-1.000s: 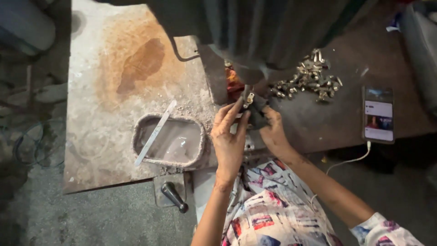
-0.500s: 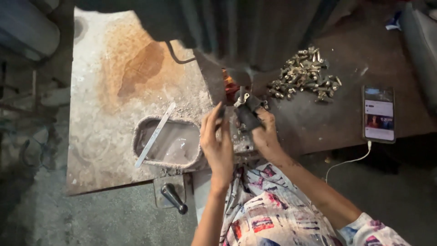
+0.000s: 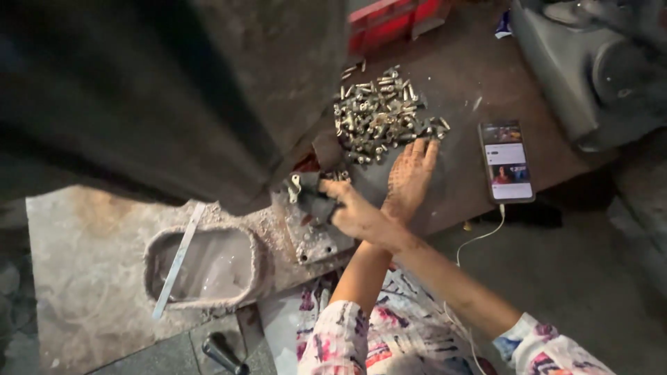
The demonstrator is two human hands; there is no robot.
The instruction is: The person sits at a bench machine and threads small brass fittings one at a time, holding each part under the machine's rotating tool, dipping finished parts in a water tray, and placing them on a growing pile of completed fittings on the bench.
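My arms are crossed. My left hand (image 3: 410,173) lies flat with its fingers spread on the dark bench, its fingertips at the edge of a pile of metal bolts and small fittings (image 3: 379,114). My right hand (image 3: 351,212) is closed around a small dark metal part (image 3: 313,201) that sits on a grey metal plate (image 3: 313,243) at the foot of a large dark machine body (image 3: 174,90). A small shiny bracket (image 3: 294,186) shows just left of the part.
A phone (image 3: 506,161) with a lit screen lies right of the bolts, its white cable (image 3: 479,236) trailing down. A shallow grey tray (image 3: 208,267) with a flat metal strip (image 3: 178,258) across it sits left. A dark handle (image 3: 224,352) lies near the bottom edge. Red bins (image 3: 396,17) stand behind.
My left hand left the dark part and reached right, across my right arm, to the bolt pile. The view shifted and moved closer. My right hand stays on the part.
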